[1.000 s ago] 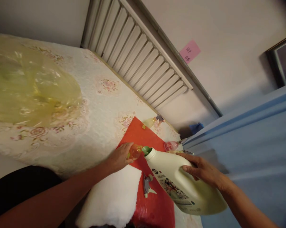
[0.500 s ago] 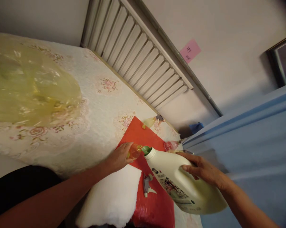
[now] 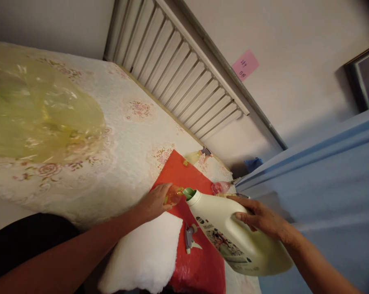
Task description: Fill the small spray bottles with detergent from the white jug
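Note:
My left hand (image 3: 156, 202) is wrapped round a small clear yellowish bottle (image 3: 174, 195), which has no cap on its neck. My right hand (image 3: 258, 216) grips the handle of a large pale-green detergent jug (image 3: 233, 228). The jug is tilted, and its open mouth with a green spout meets the bottle's neck; I cannot make out any liquid flowing. Below them a grey spray trigger head (image 3: 189, 237) lies on a red cloth (image 3: 188, 171). A white towel (image 3: 147, 253) sits beside it, under my left forearm.
A yellow plastic bag (image 3: 43, 114) lies at the left on the floral tablecloth (image 3: 123, 139). Near the back edge are a spray bottle with a grey trigger (image 3: 196, 156) and a pink bottle (image 3: 220, 187). A radiator (image 3: 178, 69) stands behind; a blue curtain (image 3: 334, 192) hangs at the right.

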`<move>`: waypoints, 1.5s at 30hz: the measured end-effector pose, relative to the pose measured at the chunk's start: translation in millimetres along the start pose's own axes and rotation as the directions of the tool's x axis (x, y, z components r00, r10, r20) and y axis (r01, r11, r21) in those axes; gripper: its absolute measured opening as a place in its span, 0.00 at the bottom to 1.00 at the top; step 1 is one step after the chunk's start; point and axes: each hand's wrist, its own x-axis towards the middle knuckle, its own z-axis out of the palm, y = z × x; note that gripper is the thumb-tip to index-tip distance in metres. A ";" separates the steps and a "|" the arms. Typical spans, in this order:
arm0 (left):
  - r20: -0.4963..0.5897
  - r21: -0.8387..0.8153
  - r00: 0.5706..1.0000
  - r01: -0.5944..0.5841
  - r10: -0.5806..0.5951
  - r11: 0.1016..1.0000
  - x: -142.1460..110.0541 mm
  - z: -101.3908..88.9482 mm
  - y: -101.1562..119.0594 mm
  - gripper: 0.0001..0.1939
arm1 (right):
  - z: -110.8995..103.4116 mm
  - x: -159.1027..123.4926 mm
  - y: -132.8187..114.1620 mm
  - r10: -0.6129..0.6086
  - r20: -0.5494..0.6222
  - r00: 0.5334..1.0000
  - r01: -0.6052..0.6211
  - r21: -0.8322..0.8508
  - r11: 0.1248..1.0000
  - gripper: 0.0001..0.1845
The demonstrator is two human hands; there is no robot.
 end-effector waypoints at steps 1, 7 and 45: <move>0.000 0.006 1.000 -0.005 0.005 1.000 -0.1 0.0 0.2 0.26 | -0.1 0.0 -0.3 0.004 0.015 1.000 -0.004 0.005 1.000 0.35; -0.006 0.001 1.000 -0.010 0.010 1.000 1.1 0.4 0.2 0.23 | -1.2 0.1 -0.6 0.009 0.061 0.998 -0.009 0.015 1.000 0.36; -0.012 0.004 1.000 -0.017 0.017 1.000 1.2 1.8 -1.5 0.23 | -4.0 1.4 -0.4 0.021 0.057 0.998 -0.021 -0.004 1.000 0.35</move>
